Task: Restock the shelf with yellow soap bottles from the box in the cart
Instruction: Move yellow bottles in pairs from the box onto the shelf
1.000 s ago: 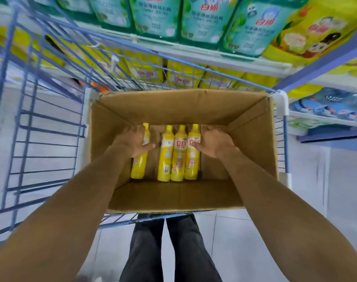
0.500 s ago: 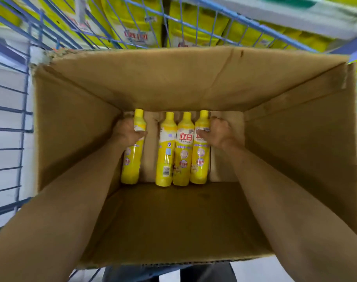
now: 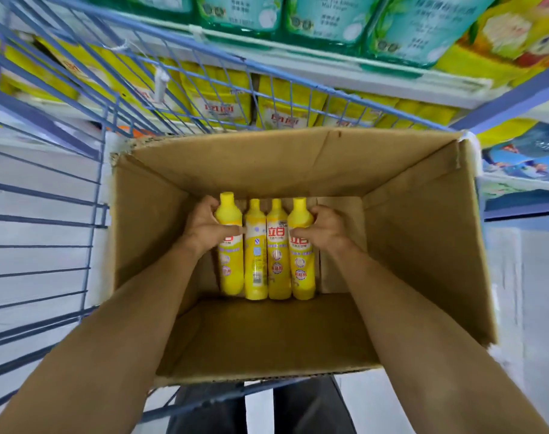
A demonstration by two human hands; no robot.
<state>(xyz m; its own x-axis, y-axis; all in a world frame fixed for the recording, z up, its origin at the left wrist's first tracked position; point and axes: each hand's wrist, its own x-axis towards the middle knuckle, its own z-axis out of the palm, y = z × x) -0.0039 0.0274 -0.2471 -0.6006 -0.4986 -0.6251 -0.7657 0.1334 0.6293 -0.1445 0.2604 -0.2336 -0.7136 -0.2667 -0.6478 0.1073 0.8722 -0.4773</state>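
Several yellow soap bottles lie side by side at the bottom of an open cardboard box (image 3: 423, 245) that sits in a blue wire cart (image 3: 47, 214). My left hand (image 3: 204, 228) is wrapped around the upper part of the leftmost bottle (image 3: 230, 270), which is pulled in against the others. My right hand (image 3: 324, 228) grips the rightmost bottle (image 3: 303, 274) near its shoulder. Two more bottles (image 3: 268, 264) lie between them, untouched.
Beyond the cart, a shelf (image 3: 329, 70) holds yellow refill pouches (image 3: 223, 101) below and green-teal pouches (image 3: 326, 17) above. More shelving with blue packs (image 3: 526, 158) is at right. My dark trousers (image 3: 266, 408) and pale floor tiles show below the box.
The leftmost bottle has shifted right against the other bottles, with my left hand closed around it. My right hand has closed on the rightmost bottle. The camera has pulled back from the box.
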